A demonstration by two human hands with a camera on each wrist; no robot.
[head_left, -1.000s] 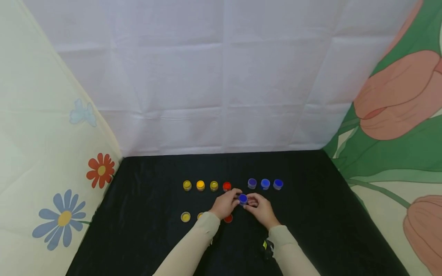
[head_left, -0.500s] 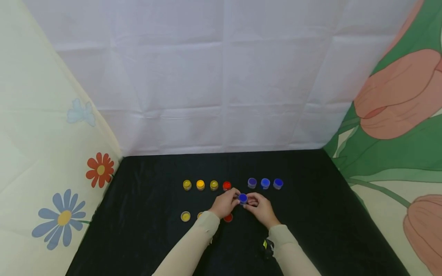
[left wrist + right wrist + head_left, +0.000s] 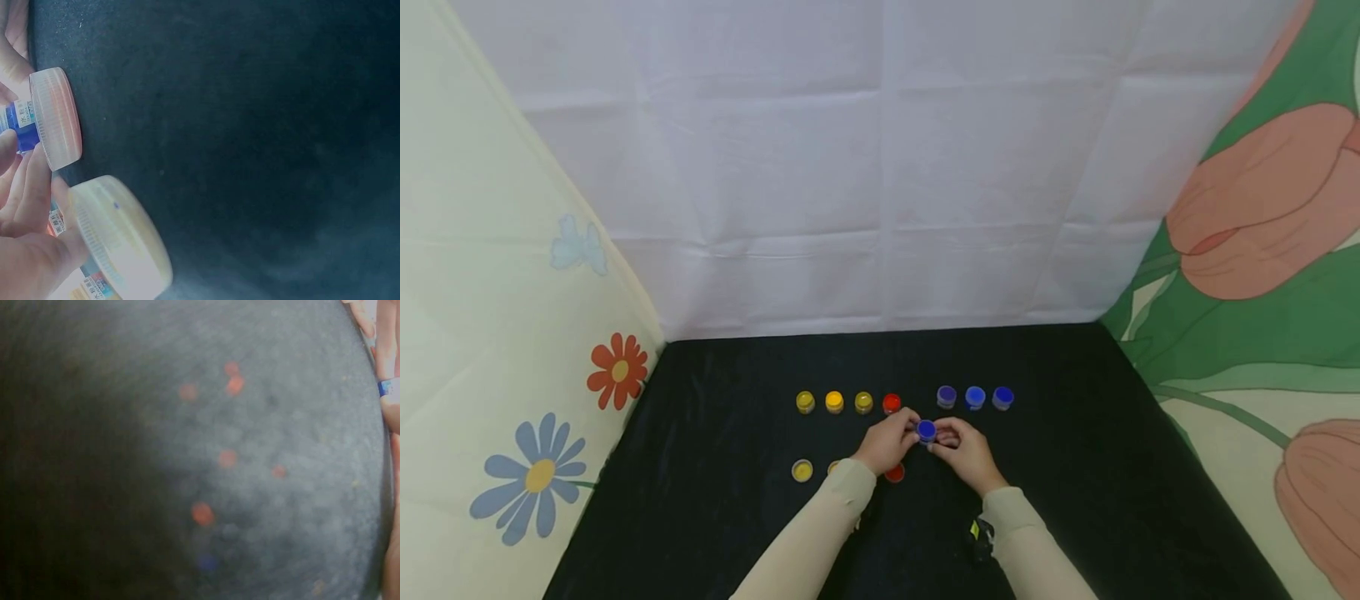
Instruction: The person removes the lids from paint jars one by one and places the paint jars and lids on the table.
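Between both hands is a small paint jar (image 3: 927, 431) with a blue top, in front of the gap in the back row of jars. My left hand (image 3: 886, 442) grips its left side, and my right hand (image 3: 967, 454) holds it from the right with thumb and fingers. In the left wrist view the blue paint jar (image 3: 24, 125) shows a printed label, with left-hand fingers (image 3: 34, 194) at it. Near it are a ridged clear lid with a red tint (image 3: 56, 119) and a larger pale-yellow lid (image 3: 122, 237). Only a sliver of the blue jar (image 3: 389, 387) shows in the right wrist view.
Behind the hands stand yellow, orange, olive and red jars (image 3: 891, 404), then purple and blue jars (image 3: 975, 398). A front row has a yellow round lid (image 3: 802, 471) and a red one (image 3: 895, 473); the left arm covers part of it. Black cloth (image 3: 715, 433) covers the table.
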